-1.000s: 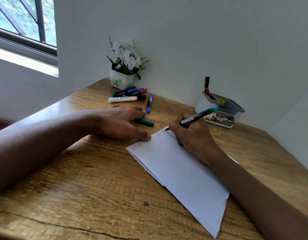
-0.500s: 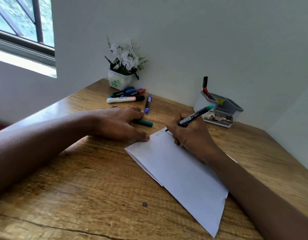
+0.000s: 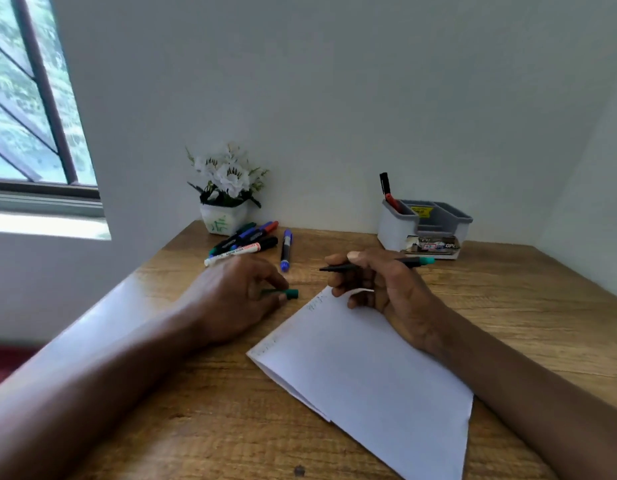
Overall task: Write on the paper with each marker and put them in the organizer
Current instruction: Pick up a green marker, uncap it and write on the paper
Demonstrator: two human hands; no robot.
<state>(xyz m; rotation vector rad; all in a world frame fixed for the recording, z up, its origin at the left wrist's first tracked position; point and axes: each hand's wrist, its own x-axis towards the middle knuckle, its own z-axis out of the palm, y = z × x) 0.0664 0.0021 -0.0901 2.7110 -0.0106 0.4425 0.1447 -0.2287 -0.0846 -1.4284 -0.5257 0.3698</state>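
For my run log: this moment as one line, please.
right hand holds green marker | left hand pinches green cap | paper: faint writing

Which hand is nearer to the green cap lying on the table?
Left. The left hand pinches the green cap; the right hand, holding the green marker, is apart, to the cap's right.

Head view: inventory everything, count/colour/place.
Wooden table: 1, brown, foreground.
Folded paper sheet: 1, white, table centre.
Green-ended black marker: 1, uncapped, in right hand.
Green marker cap: 1, at left fingertips.
Loose marker pile: about four, mixed colours, beside pot.
Blue marker: 1, right of pile.
Plastic organizer: 1, grey-white, back right.
Upright black marker, red marker: 2, in organizer.
Potted flowers: 1, white, back wall.
Window: 1, upper left.
Left hand: pinches cap.
Right hand: grips marker.
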